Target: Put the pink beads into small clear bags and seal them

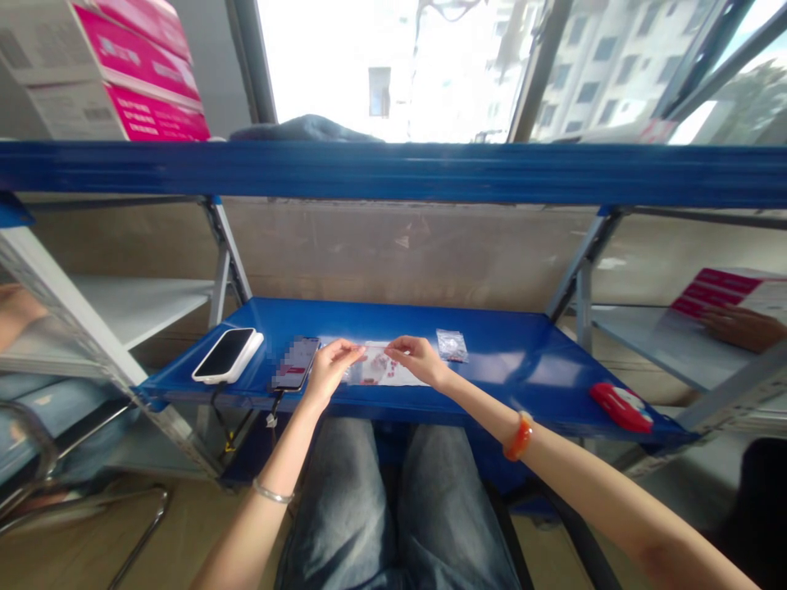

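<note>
One pale sheet [388, 367] between left hand [333, 361], right hand [421, 357].

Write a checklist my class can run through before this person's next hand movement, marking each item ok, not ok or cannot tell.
1. Left hand at the upper edge of the pale packet: ok.
2. Right hand at that same edge, facing the left: ok.
3. Packet firmly gripped by both hands: cannot tell; the detail is too small.
4. Small clear bag on the blue table, beyond the right hand: ok.
5. Lit phone well away from the left hand: not ok; it lies close beside it.
6. Red object clear of both hands: ok.
</note>
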Demonstrator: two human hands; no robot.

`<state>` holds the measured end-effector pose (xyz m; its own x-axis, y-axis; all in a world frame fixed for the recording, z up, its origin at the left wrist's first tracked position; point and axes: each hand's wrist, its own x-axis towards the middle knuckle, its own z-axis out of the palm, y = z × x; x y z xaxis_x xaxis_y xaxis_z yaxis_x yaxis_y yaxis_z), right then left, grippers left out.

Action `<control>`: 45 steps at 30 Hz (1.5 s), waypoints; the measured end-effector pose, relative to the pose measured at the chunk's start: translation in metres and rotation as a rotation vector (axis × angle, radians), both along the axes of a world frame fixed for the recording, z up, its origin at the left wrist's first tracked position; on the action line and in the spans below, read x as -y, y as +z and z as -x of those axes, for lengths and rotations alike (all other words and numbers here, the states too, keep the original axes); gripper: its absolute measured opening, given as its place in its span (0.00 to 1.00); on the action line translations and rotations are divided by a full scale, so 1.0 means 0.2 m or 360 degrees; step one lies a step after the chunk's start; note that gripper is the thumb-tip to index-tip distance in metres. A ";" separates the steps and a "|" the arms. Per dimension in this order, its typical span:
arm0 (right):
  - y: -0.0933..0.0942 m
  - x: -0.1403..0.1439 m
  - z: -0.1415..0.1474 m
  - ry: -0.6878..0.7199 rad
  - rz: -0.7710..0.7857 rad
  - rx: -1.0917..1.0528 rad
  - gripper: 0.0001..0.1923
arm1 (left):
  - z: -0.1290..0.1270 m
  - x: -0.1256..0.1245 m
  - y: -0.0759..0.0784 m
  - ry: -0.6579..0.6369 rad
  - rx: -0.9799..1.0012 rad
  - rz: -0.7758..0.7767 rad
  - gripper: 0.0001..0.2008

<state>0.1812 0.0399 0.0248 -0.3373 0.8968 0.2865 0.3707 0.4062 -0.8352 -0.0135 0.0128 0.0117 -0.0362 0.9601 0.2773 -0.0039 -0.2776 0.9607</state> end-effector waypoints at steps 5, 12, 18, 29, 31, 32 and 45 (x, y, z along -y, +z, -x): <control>0.00 0.00 -0.01 0.0001 0.0033 0.0003 0.16 | 0.00 0.01 0.02 0.0090 -0.0149 -0.0048 0.14; 0.02 0.03 0.03 0.0130 0.0071 -0.0085 0.16 | -0.02 0.03 0.02 -0.0125 -0.0171 0.0001 0.16; 0.00 0.05 0.05 0.0223 0.0137 -0.0177 0.16 | -0.02 0.06 0.06 -0.0124 -0.0489 -0.0146 0.11; -0.10 0.09 0.07 0.0318 0.0202 -0.0260 0.14 | -0.08 0.06 0.00 -0.0300 -0.0418 -0.0054 0.11; -0.11 0.11 0.04 0.0275 0.0220 -0.0228 0.13 | -0.10 0.07 -0.01 -0.0353 -0.0457 -0.0018 0.12; -0.11 0.13 0.02 0.0273 0.0258 -0.0206 0.13 | -0.11 0.08 -0.01 -0.0388 -0.0482 -0.0004 0.12; -0.12 0.28 -0.40 0.0397 0.0412 0.0262 0.25 | -0.32 0.13 -0.10 -0.1091 -0.0183 0.0328 0.18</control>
